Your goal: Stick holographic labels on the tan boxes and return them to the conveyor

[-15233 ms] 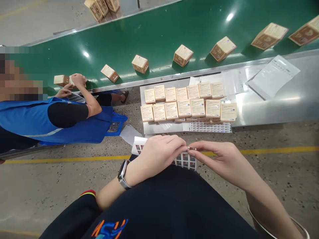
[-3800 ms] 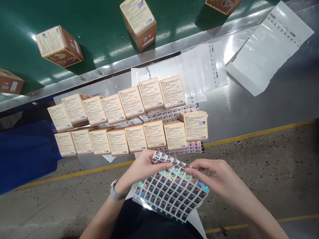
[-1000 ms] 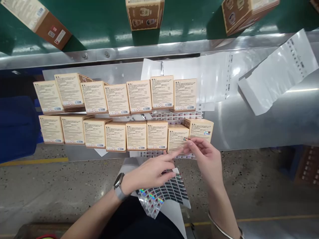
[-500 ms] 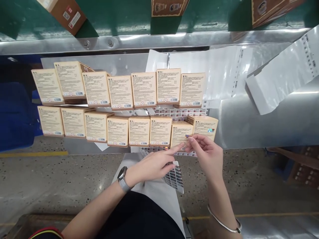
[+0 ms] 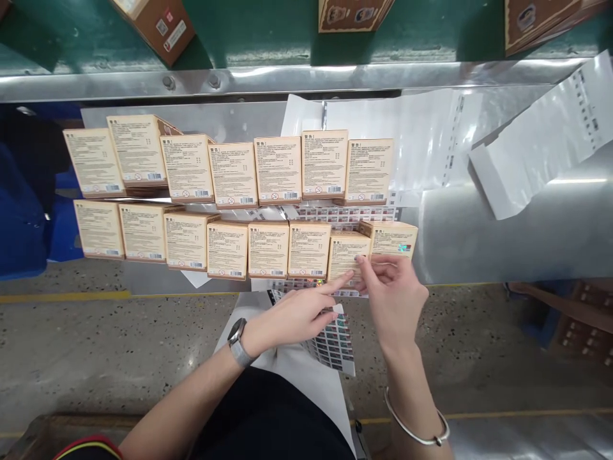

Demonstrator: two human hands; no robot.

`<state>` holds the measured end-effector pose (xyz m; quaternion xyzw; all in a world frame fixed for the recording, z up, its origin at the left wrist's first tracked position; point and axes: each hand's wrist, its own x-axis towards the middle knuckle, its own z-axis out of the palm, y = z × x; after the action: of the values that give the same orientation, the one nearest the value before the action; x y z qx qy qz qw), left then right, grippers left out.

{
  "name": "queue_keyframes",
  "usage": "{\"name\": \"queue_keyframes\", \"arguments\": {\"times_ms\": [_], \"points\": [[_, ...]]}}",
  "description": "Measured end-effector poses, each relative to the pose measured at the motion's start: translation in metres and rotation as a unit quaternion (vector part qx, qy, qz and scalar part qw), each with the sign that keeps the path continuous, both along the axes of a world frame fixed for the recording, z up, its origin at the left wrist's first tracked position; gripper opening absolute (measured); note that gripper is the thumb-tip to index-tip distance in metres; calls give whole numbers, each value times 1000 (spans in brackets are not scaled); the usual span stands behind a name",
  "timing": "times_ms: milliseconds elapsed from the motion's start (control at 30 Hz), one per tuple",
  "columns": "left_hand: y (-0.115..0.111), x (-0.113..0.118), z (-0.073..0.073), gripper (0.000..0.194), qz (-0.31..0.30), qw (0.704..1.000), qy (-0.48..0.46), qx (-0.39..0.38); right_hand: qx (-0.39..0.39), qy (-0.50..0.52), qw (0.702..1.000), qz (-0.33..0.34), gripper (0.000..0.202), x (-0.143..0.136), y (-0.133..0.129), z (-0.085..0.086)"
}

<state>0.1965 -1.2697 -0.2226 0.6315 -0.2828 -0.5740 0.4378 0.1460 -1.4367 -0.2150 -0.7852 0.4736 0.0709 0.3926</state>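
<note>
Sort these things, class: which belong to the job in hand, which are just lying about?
Likely the job:
box by the right hand
sticker sheet below the left hand
other boxes

Seemingly lying about:
white packet, far right
white wrapping behind

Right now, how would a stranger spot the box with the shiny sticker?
Start at the green belt across the top of the picture, then come down to the metal table with its two rows of cream boxes. Run right along the lower row to its last box, partly covered by the right hand. It's the only one in those rows plainly showing a shiny sticker.
</note>
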Motion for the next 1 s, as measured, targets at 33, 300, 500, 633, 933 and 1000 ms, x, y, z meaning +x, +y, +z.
{"name": "queue_keyframes", "arguments": {"times_ms": [33,300,500,633,933,1000], "points": [[-1,0,0,37,4,1000,7,-3,-16,3,1000,-19,37,1,-1,0],[0,6,12,39,86,994,67,-17,90,-92,982,136,18,-7,-15,23],[9,10,21,33,127,990,63,-1,47,-129,900,414,10,-18,-16,40],[13,12,27,33,122,991,57,12,7,-122,895,430,11,-20,-11,38],[22,10,31,29,102,994,12,41,50,-118,891,435,14,-14,-5,38],[23,9,31,31,105,993,12,47,38,-131,886,443,10,-12,-4,38]]}}
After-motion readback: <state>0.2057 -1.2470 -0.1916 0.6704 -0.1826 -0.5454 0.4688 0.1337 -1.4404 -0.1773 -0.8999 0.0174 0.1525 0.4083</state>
